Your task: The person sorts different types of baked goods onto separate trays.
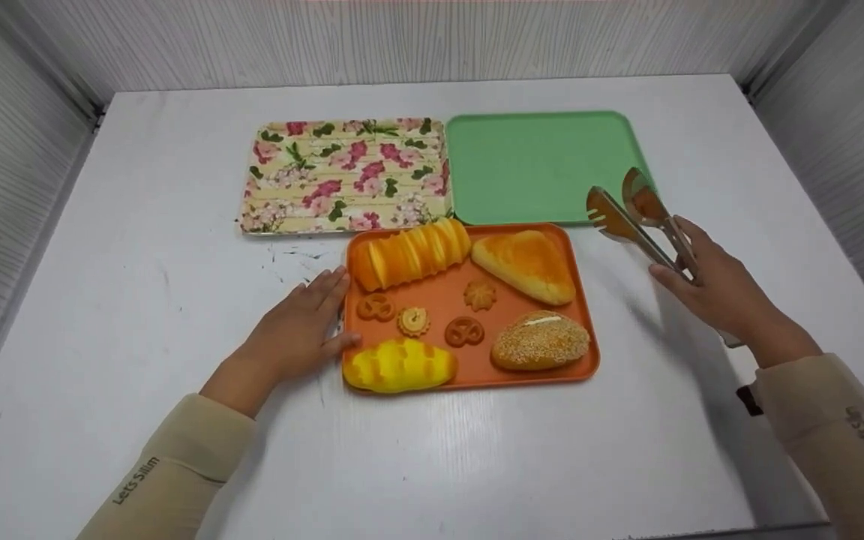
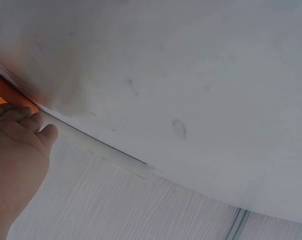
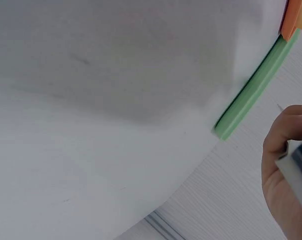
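Observation:
My right hand [image 1: 724, 289] grips a pair of metal tongs [image 1: 657, 232], whose spread brown ends hang over the green tray's lower right corner. In the right wrist view, my fingers [image 3: 278, 145] curl round the handle. My left hand [image 1: 289, 330] rests with extended fingers along the left edge of an orange tray [image 1: 469, 381]. On that tray lie a scored loaf [image 1: 413, 255], a triangular bread [image 1: 528, 264], a sesame bun [image 1: 541, 341] and a yellow bread [image 1: 400, 366]. Between them are two pretzels [image 1: 465, 331], a round cookie [image 1: 413, 322] and a flower-shaped cookie [image 1: 480, 295].
Behind the orange tray, a floral tray [image 1: 346, 176] and a green tray [image 1: 541, 169] stand side by side, with nothing on them. All three trays sit on a white table [image 1: 162, 225] enclosed by pale wood-grain walls [image 1: 417, 41].

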`<state>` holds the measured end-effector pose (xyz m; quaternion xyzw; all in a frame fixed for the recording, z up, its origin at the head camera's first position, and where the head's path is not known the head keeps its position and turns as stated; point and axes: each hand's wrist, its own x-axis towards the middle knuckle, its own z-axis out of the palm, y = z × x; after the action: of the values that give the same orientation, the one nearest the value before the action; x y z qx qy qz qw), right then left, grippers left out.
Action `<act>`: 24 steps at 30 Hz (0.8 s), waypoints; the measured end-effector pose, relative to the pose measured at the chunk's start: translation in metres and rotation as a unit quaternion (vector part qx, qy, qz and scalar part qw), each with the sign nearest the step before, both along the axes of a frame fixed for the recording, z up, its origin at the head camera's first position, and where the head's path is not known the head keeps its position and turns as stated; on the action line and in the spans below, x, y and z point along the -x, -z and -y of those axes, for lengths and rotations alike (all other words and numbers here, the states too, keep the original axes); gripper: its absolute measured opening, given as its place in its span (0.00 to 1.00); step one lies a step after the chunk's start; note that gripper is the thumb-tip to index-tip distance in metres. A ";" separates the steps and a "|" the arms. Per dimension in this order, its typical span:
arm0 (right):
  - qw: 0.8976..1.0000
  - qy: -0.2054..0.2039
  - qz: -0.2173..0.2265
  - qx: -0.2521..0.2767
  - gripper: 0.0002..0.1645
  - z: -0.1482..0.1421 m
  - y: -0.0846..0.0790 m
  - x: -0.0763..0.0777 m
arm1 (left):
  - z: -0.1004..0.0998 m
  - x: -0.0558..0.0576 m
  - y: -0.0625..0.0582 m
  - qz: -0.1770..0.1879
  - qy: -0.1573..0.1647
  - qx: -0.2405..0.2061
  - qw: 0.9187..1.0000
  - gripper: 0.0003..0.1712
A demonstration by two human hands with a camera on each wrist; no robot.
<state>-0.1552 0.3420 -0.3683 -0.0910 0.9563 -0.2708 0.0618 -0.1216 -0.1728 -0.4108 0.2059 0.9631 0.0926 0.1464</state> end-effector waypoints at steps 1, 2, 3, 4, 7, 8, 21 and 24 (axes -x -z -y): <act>1.000 -0.001 0.001 0.004 0.48 0.002 -0.001 0.001 | 0.000 0.000 0.000 0.000 -0.001 0.000 1.000 0.50; 1.000 -0.003 0.001 0.009 0.48 0.003 -0.002 0.001 | 0.000 0.000 0.000 -0.001 -0.001 -0.001 1.000 0.50; 1.000 -0.006 0.001 0.013 0.48 0.005 -0.003 0.002 | 0.000 0.000 0.001 -0.001 -0.002 0.000 1.000 0.50; 1.000 -0.011 0.000 0.018 0.47 0.007 -0.004 0.002 | 0.000 0.000 0.001 -0.003 -0.001 0.000 1.000 0.50; 0.999 -0.032 0.002 0.033 0.45 0.013 -0.006 0.003 | 0.000 0.000 0.002 -0.007 0.005 0.003 1.000 0.50; 0.999 -0.041 0.002 0.034 0.44 0.014 -0.006 0.003 | 0.000 0.000 0.002 -0.008 0.006 0.002 1.000 0.50; 0.990 -0.134 0.028 0.018 0.43 0.031 -0.006 0.006 | 0.000 -0.002 0.000 -0.004 0.003 -0.001 1.000 0.50; 0.989 -0.148 0.021 0.007 0.44 0.034 -0.004 0.006 | 0.001 -0.002 -0.001 -0.003 0.001 -0.002 1.000 0.50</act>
<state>-0.1615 0.3075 -0.3638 -0.2267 0.9288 -0.2672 0.1205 -0.1198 -0.1735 -0.4101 0.2076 0.9632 0.0937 0.1429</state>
